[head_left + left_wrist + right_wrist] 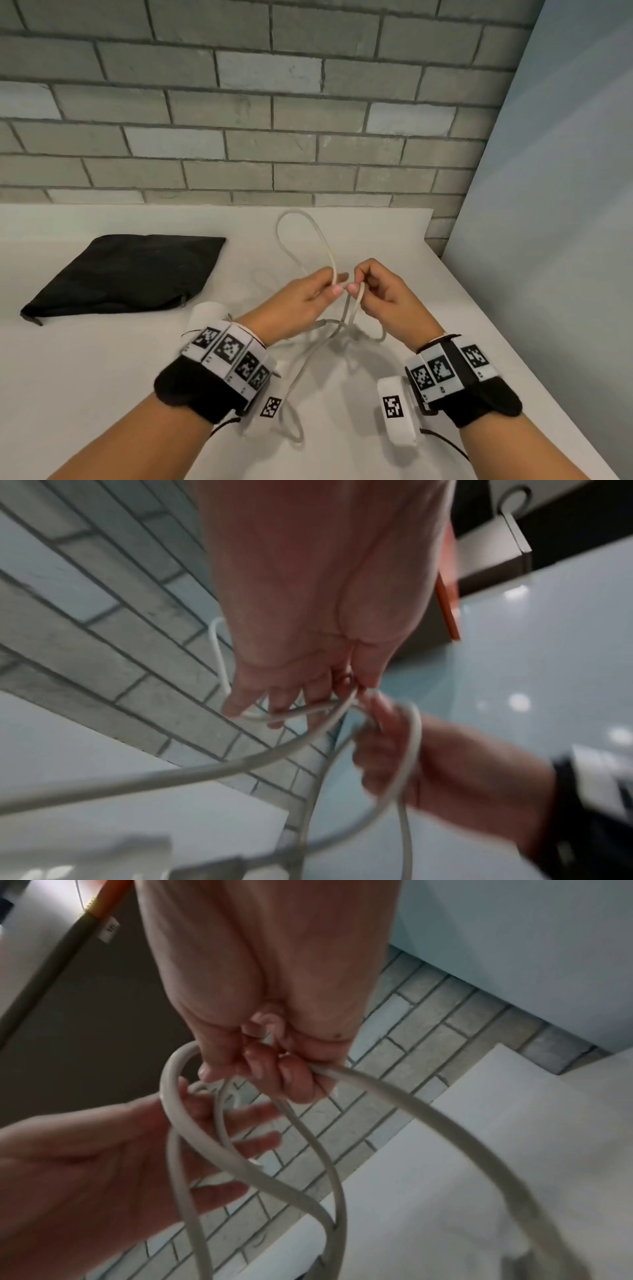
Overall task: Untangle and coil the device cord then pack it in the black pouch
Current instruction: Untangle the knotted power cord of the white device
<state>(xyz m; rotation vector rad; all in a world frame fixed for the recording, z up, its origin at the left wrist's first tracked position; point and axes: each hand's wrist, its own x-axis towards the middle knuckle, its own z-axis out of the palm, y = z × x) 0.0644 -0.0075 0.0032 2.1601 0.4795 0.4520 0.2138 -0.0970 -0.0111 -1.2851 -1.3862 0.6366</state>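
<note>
My left hand (pixel 308 301) and right hand (pixel 380 291) both pinch the cord (pixel 294 240) between curled fingers. It looks light and bendy, so I think I should hold it close to my fingertips.

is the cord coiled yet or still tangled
Still tangled. The cord runs in loose crossing loops over the table, pinched by the left hand and right hand.
</note>
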